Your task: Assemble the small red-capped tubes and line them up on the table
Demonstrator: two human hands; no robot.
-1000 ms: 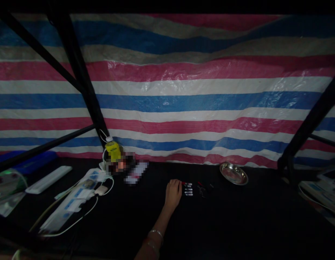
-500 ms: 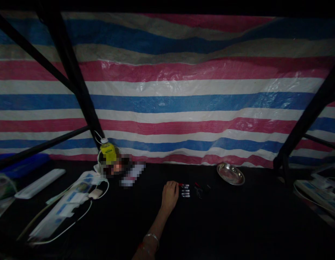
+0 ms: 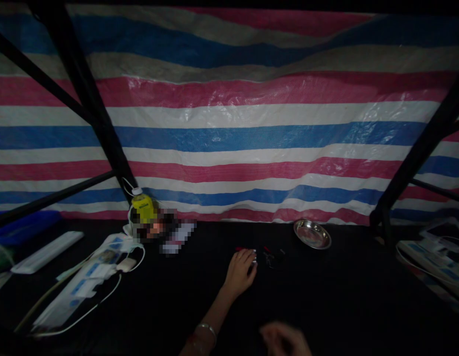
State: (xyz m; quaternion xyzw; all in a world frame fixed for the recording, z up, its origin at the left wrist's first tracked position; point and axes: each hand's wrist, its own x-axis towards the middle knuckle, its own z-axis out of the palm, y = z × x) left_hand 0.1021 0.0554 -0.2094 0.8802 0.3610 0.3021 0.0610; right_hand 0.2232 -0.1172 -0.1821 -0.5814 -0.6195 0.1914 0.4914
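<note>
My left hand (image 3: 241, 271) rests on the black table, its fingers curled over a small group of shiny silver cylinders (image 3: 255, 255) that it mostly covers. Thumb and fingertips close on them from two sides. A thin red piece (image 3: 240, 248) shows just beyond the knuckles. Right of these fingers lie small dark pieces, one with a red part (image 3: 266, 249), too dim to name. At the bottom edge appears my right hand (image 3: 286, 338), smeared by motion and apart from every object; what its fingers do cannot be made out.
A round metal dish (image 3: 312, 234) stands at the back right. On the left are a power strip (image 3: 90, 279) with cables, a yellow-labelled bottle (image 3: 144, 207) and a blurred-out card-like item (image 3: 179, 237). Black frame posts (image 3: 99, 123) and a striped tarp (image 3: 252, 138) border the table.
My left hand has moved right from beside the silver cylinders to over them, its fingers curling. My right hand has come into view at the bottom. The view has shifted slightly.
</note>
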